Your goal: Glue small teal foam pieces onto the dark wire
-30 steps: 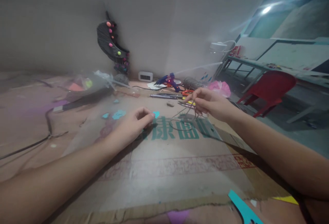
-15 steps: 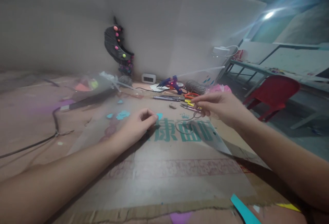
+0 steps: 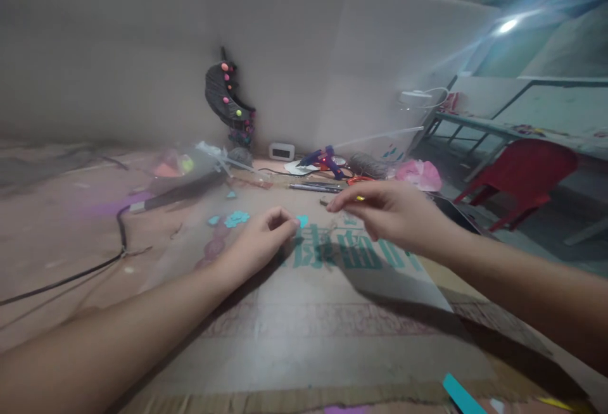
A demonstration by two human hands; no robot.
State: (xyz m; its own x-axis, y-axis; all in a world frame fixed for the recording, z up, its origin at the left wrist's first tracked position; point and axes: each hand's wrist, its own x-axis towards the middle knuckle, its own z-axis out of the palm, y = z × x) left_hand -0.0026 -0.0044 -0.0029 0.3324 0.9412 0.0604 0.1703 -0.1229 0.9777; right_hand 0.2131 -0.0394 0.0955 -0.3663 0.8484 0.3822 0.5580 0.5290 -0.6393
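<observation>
My left hand [image 3: 270,232] rests over a translucent sheet [image 3: 266,357], its thumb and forefinger pinched on a small turquoise piece [image 3: 303,220], which looks like paper or felt. To the right, my right hand [image 3: 380,213] hovers above the sheet with fingertips drawn together. A thin greyish string [image 3: 331,227] hangs below them, blurred and partly hidden by the fingers. Turquoise flower-shaped cutouts [image 3: 236,219] lie left of my left hand. Large green printed characters [image 3: 311,246] show under both hands.
At the back lie a blue glue gun [image 3: 323,159], grey yarn [image 3: 363,166], a pen [image 3: 311,187] and a small digital clock [image 3: 282,151]. A dark crescent ornament [image 3: 221,94] leans on the wall. A black cable [image 3: 122,230] crosses the left side; a red chair [image 3: 527,170] stands right.
My right hand has moved left, toward my left hand, carrying the string. My left hand keeps its pinch on the turquoise piece. The whole view has shifted slightly.
</observation>
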